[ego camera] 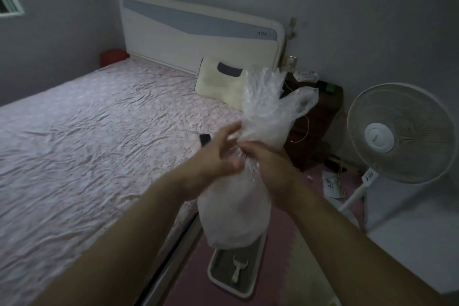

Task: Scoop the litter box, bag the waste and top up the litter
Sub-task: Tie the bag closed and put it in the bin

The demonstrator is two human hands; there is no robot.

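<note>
A translucent white plastic bag (234,216) hangs in front of me, its lower part bulging with contents and its loose top and handles standing up above my hands. My left hand (218,154) and my right hand (267,169) both grip the twisted neck of the bag, close together. Below the bag on the floor lies the litter box (214,271), a white-rimmed tray with grey litter. A white scoop (238,269) rests in it. The bag hides the tray's far end.
A bed (87,144) with a pink patterned sheet fills the left, with a pillow (218,84) and a small dark object (205,139) on it. A dark nightstand (315,119) stands behind the bag. A white pedestal fan (400,134) is at right. Papers (332,186) lie on the pink floor mat.
</note>
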